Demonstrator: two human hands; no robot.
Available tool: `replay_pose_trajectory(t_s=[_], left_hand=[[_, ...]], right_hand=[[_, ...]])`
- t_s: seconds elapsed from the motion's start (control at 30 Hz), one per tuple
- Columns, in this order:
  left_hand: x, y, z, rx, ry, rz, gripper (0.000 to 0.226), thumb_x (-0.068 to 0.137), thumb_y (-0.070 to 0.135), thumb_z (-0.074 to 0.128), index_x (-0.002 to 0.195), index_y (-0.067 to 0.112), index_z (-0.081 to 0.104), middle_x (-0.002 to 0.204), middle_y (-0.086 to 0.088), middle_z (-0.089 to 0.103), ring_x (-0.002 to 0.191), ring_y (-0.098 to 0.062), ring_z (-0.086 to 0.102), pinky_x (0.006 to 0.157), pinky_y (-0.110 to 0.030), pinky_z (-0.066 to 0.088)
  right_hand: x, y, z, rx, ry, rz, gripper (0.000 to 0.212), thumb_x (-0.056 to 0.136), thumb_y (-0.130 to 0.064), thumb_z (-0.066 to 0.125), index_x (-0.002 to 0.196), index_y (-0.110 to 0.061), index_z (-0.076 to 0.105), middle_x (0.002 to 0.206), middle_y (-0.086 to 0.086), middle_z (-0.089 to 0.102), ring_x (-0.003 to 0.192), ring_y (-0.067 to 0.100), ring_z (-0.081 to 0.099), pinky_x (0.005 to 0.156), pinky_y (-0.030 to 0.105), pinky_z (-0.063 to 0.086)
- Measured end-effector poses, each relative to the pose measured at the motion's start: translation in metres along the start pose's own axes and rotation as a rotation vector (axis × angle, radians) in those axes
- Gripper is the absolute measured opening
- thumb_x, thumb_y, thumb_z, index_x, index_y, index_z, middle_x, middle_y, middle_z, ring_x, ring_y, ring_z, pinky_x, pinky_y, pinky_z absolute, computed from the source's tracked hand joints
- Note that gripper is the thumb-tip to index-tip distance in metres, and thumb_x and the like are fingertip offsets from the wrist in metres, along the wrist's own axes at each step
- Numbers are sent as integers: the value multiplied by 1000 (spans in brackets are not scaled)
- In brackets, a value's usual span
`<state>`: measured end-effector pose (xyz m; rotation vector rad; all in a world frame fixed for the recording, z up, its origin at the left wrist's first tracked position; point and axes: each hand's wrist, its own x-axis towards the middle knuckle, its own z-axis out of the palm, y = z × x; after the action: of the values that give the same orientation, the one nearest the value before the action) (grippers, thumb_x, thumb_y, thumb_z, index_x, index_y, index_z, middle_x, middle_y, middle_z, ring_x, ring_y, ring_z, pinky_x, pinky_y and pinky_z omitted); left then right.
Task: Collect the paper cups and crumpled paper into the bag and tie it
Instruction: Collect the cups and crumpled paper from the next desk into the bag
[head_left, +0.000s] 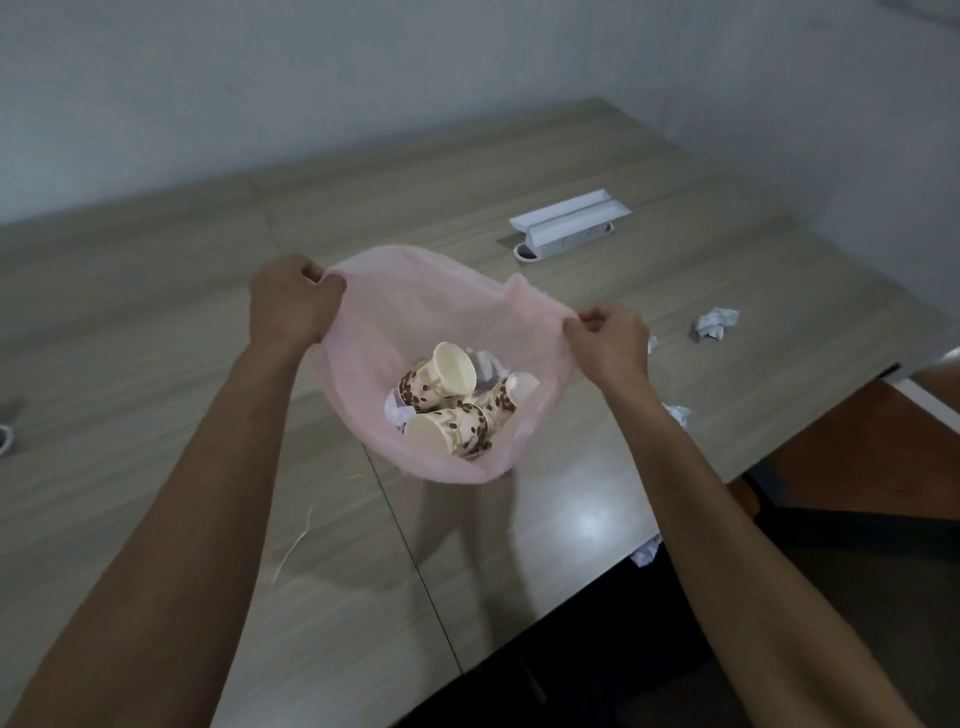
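2 bare arms reach up the frame, left hand (293, 306) and right hand (608, 345) each pinching the pink bag (415, 306) open mid-frame over 3 cups (452, 400); the crumpled paper (717, 323) at right likely goes in next.

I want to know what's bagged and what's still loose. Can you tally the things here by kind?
Pink bag: 1
Paper cups in the bag: 3
Crumpled paper wads outside the bag: 4
White box: 1
Total: 9
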<state>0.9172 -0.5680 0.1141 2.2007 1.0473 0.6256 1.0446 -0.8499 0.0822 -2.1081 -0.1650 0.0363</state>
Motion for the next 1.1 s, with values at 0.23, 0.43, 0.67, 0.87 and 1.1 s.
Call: replay_pose_trajectory(t_s=[0.23,0.43,0.67,0.87,1.1], left_hand=[[-20,26,32,-50,-109,40,10,82,25,65,86,16,65,86,-12,68,80,-34,68,77,-39,57],[-38,36,64,-44,-141,90,15,81,23,66,91,12,69,91,-14,71,87,-34,66,80,-36,54],[-60,45,90,-19,-167,122,16,79,27,68,91,15,68,87,-10,69,93,-32,62,79,-29,45],[-70,45,98,-39,-183,114,7,77,27,67,81,23,63,57,7,54,65,-22,56,64,-26,38],[-71,42,99,-42,-171,109,6,78,26,67,79,24,62,58,6,54,66,-23,55,68,-23,37]], right_hand=[[6,35,-30,73,-45,88,17,85,-20,66,97,-10,72,84,4,72,76,22,73,64,37,63],[11,112,-50,80,58,175,26,93,-39,57,97,-18,73,95,6,75,73,20,69,61,32,56],[25,207,-62,-463,-123,223,61,88,-27,70,145,-18,47,150,20,39,138,36,36,109,43,34],[18,234,-54,-461,-153,104,42,81,-8,74,122,-6,66,132,24,50,120,38,51,100,40,43],[3,237,-38,-399,-94,167,26,75,-7,79,91,-3,59,111,20,47,92,35,55,76,32,41]])
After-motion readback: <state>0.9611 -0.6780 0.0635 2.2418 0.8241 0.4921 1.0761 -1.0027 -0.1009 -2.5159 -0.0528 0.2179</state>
